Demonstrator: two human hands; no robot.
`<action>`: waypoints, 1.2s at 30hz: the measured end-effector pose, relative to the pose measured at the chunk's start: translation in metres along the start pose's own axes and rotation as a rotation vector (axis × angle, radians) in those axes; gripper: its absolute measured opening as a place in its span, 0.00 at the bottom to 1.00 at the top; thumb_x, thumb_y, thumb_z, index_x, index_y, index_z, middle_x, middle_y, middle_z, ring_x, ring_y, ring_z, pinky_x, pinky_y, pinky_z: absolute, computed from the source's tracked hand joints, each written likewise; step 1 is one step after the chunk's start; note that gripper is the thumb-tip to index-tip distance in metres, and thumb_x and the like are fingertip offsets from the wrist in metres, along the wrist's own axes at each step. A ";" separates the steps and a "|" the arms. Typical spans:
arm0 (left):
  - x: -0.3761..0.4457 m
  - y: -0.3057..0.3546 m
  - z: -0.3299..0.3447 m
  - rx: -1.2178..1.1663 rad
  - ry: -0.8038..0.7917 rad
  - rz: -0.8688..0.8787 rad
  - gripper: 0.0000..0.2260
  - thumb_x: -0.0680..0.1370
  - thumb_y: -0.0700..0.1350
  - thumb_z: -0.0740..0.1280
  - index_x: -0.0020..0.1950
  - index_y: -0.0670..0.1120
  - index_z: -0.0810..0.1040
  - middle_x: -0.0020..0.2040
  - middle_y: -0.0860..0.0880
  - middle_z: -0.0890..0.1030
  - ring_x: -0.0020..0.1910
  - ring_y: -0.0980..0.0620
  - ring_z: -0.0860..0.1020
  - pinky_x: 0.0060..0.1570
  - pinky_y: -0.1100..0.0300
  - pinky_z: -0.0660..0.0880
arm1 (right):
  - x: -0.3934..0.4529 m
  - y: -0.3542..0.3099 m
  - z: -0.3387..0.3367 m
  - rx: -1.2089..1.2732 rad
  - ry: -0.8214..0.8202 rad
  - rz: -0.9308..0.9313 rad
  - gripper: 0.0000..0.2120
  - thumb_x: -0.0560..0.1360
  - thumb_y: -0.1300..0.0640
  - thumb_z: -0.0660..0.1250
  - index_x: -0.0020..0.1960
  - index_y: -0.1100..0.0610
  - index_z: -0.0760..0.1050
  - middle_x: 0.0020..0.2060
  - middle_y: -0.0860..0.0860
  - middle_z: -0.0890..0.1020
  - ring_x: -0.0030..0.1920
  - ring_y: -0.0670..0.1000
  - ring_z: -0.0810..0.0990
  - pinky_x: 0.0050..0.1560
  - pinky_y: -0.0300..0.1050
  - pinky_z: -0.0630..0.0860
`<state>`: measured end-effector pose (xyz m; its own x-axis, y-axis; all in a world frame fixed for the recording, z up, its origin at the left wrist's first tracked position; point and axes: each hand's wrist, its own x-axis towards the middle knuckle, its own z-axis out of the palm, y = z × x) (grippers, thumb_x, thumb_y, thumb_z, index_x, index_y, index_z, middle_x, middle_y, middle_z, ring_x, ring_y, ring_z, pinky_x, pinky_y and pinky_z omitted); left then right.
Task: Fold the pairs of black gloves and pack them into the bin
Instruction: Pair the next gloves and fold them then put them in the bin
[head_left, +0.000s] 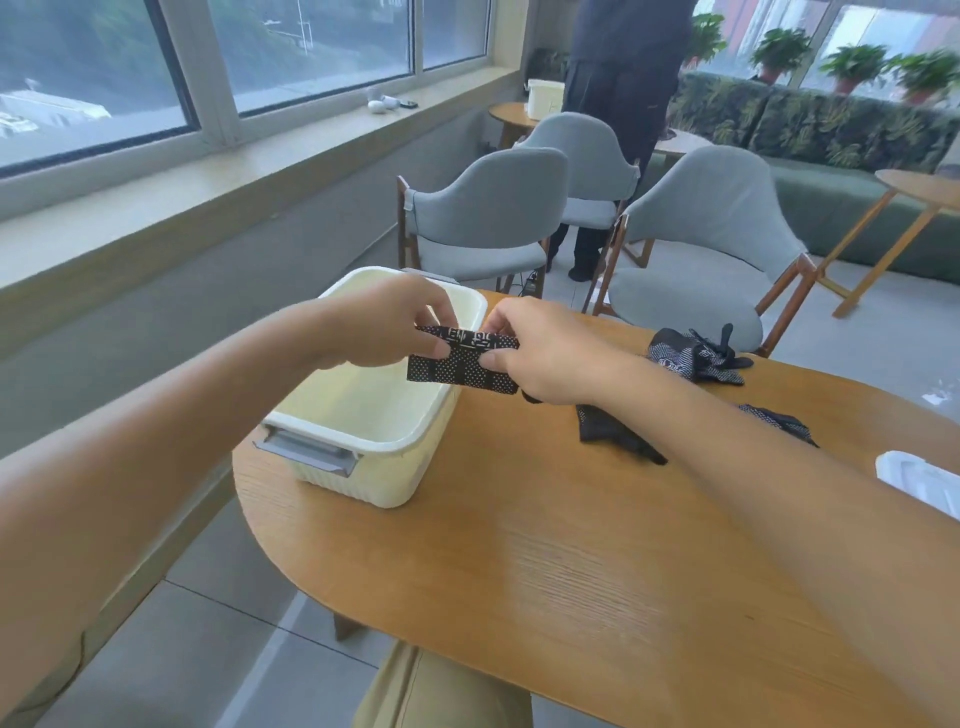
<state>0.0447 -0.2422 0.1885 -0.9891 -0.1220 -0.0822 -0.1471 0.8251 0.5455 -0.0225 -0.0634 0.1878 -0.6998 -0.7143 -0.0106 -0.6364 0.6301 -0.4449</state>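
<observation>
Worktop: a rounded wooden top; it carries the bin at its far left end and loose gloves toward the right.
Bin: cream plastic, open-topped, grey handle on the near short wall; its long axis runs away from the person, and the part of its floor that shows is bare.
Loose gloves: a crumpled black dotted heap near the worktop's far edge, well apart from the bin.
Flat glove: lies just right of the bin, partly under the right forearm, fingers pointing toward the near right.
Folded pair: a flat black dotted packet held in the air above the bin's right rim and open mouth; its long axis runs left to right, across the bin's length, the printed band on top.
Left hand: its grip is clamped on the packet's left end, thumb below and fingers over the top edge.
Right hand: its grip pinches the packet's right end, closed on the fabric.
Step in hand: probably lowering the folded pair into the bin.
Doing it well: keep both pinches tight so the fold does not spring open, carry the packet leftward clear of the rim, lay it flat against a wall, and release only once it rests on the floor.
</observation>
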 end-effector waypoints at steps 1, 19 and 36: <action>-0.001 -0.009 -0.007 0.004 0.000 -0.010 0.06 0.78 0.45 0.72 0.46 0.55 0.79 0.47 0.53 0.83 0.46 0.47 0.81 0.47 0.51 0.78 | 0.008 -0.009 0.003 0.013 -0.006 -0.008 0.08 0.79 0.53 0.67 0.57 0.53 0.74 0.51 0.48 0.74 0.49 0.50 0.73 0.43 0.41 0.67; 0.048 -0.127 -0.014 0.306 -0.152 -0.154 0.08 0.79 0.43 0.70 0.57 0.50 0.77 0.49 0.53 0.79 0.47 0.50 0.77 0.43 0.57 0.71 | 0.132 -0.061 0.086 -0.173 -0.338 0.045 0.06 0.76 0.60 0.65 0.51 0.62 0.78 0.41 0.54 0.78 0.43 0.56 0.78 0.34 0.43 0.74; 0.075 -0.142 0.042 0.509 -0.660 -0.189 0.18 0.80 0.44 0.69 0.68 0.42 0.75 0.60 0.45 0.81 0.58 0.44 0.79 0.53 0.57 0.71 | 0.154 -0.045 0.150 -0.347 -0.867 0.149 0.23 0.79 0.56 0.68 0.70 0.63 0.68 0.62 0.57 0.76 0.58 0.57 0.78 0.60 0.52 0.78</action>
<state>-0.0085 -0.3455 0.0698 -0.7211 -0.0664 -0.6896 -0.1349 0.9898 0.0458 -0.0527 -0.2472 0.0714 -0.3853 -0.5087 -0.7699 -0.7187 0.6887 -0.0954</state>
